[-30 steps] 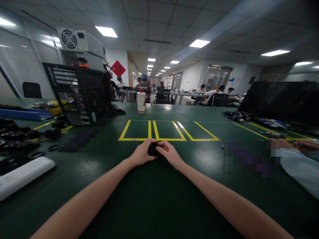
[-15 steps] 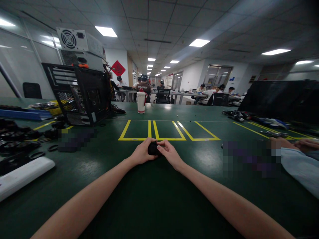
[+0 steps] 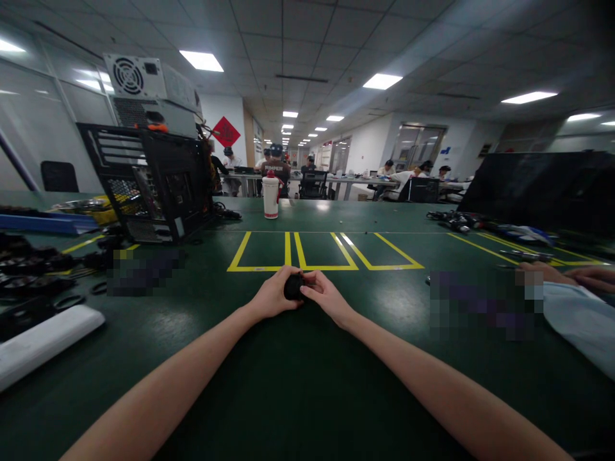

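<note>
A small round black part (image 3: 293, 288), its exact kind too dark to make out, is held between both hands low over the green table (image 3: 202, 358). My left hand (image 3: 273, 294) curls around its left side, thumb below and fingers above. From the right, my right hand (image 3: 327, 298) grips its edge with thumb and fingertips. The far side of the part is hidden by my fingers. Just beyond the hands, yellow tape outlines (image 3: 327, 268) mark the tabletop.
Left stand a black computer case (image 3: 163, 186) with a power supply (image 3: 139, 77) on top, black rings (image 3: 70, 301) and a white bar (image 3: 52, 339). A white bottle (image 3: 271, 198) stands ahead. At right are a dark monitor (image 3: 538, 192) and another person's sleeve (image 3: 576, 320).
The black part has turned slightly in my fingers, so more of its round face shows. My right thumb has shifted a little on its edge. The whole view has moved slightly.
</note>
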The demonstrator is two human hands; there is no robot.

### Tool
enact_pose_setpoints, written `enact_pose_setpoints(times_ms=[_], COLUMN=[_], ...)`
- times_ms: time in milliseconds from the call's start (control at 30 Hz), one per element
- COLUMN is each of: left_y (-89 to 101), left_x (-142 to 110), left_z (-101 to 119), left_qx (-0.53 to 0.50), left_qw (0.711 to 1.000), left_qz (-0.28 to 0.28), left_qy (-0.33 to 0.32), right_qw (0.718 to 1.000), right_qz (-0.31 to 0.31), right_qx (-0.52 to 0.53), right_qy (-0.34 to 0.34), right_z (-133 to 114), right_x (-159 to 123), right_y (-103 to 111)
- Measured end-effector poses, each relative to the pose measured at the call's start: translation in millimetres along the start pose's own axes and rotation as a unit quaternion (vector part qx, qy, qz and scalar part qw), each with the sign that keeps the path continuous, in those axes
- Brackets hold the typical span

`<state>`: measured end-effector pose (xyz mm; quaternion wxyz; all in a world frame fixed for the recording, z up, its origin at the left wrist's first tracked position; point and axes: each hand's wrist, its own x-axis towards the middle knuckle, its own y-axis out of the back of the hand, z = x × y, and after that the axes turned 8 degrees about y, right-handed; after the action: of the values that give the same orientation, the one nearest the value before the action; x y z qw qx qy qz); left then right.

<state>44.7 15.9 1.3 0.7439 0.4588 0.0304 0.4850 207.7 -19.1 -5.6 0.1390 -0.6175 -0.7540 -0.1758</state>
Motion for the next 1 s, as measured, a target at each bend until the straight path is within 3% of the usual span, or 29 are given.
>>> enact_pose_setpoints(times_ms=[367, 633, 833, 1000], left_y=[4.0, 1.6, 0.9, 2.7], left_x=[-1.7, -1.8, -1.2, -2.2], left_z=[4.8, 3.8, 3.6, 4.7], left_qx=[0.009, 0.006, 0.010, 0.007], left_qw=[1.000, 1.000, 1.000, 1.000], left_qz=[-0.008, -0.003, 0.005, -0.002], left_qy=[0.002, 0.007, 0.006, 0.005], right_qw=[0.999, 1.000, 0.998, 0.995], right_qz=[0.001, 0.000, 0.022, -0.005], right_qx=[-0.023, 0.004, 0.011, 0.024], right_qy=[-0.049, -0.020, -0.056, -0.095], right_z=[3.7, -0.7, 5.7, 1.9], right_x=[2.0, -1.1, 3.4, 3.9], right_y=[2.1, 0.2, 0.0, 3.8])
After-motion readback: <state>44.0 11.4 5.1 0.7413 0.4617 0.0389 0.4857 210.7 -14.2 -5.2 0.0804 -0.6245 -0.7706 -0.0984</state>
